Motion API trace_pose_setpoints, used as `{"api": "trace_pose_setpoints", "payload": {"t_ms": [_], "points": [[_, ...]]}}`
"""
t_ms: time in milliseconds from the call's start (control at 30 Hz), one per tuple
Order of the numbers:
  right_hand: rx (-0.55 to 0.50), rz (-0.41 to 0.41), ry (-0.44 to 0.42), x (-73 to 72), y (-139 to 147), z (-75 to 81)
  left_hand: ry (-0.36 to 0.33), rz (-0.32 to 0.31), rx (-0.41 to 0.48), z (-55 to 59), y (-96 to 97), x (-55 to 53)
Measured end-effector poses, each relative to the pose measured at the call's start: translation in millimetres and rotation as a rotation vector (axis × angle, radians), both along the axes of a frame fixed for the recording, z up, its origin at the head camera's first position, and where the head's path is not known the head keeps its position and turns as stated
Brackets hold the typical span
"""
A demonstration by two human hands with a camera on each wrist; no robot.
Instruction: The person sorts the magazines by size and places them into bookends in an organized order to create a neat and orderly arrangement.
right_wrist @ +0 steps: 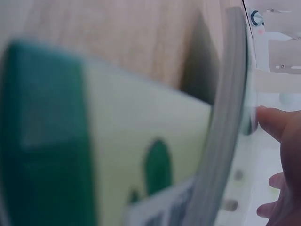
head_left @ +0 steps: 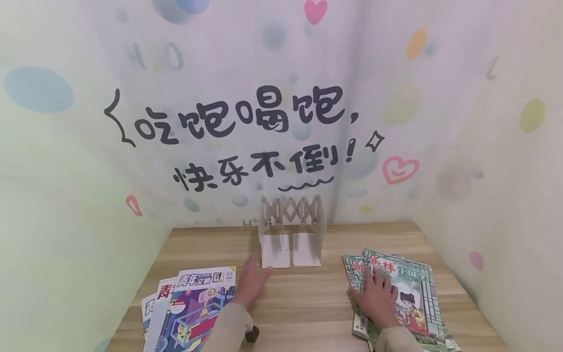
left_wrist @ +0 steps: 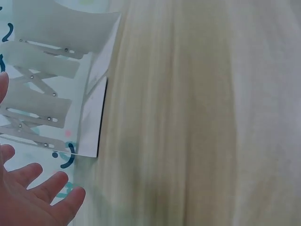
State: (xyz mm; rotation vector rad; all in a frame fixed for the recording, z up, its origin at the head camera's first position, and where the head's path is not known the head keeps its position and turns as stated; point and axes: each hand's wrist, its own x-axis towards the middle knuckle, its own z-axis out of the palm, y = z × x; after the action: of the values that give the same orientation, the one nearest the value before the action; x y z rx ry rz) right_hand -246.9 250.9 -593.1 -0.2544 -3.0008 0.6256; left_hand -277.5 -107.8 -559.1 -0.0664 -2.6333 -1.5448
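A white expandable metal bookend [head_left: 275, 252] with crisscross links stands at the back middle of the wooden table. My left hand [head_left: 250, 283] hovers by its left front, fingers spread; in the left wrist view the hand [left_wrist: 35, 202] is apart from the bookend [left_wrist: 91, 127]. Over at the right, my right hand [head_left: 377, 297] lies over the top green-covered magazine [head_left: 415, 278] of a fanned stack, fingers extended. In the right wrist view, the thumb of this hand [right_wrist: 291, 150] is beside a magazine's spine edge [right_wrist: 225, 113]; whether it touches is hard to tell.
Several fanned magazines [head_left: 193, 318] with colourful covers lie at the table's left front, beside my left forearm. The wooden table [head_left: 303, 298] reaches back to a printed fabric wall [head_left: 237, 58] with black lettering. More fabric hangs along both sides.
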Motion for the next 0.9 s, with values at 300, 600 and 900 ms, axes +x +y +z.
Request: {"api": "trace_pose_setpoints", "payload": {"t_ms": [300,600,900], "points": [[-0.018,-0.054,-0.063,1.9,6,-5.2,0.030,-0.003,0.014,15.3,-2.7,-14.2],[-0.048,-0.068,-0.109,4.0,8,3.4,0.083,-0.011,0.005,30.7,-3.7,-32.7],[-0.040,-0.056,-0.139,4.1,6,7.3,0.128,-0.023,0.009,47.5,-3.2,-37.5]]}}
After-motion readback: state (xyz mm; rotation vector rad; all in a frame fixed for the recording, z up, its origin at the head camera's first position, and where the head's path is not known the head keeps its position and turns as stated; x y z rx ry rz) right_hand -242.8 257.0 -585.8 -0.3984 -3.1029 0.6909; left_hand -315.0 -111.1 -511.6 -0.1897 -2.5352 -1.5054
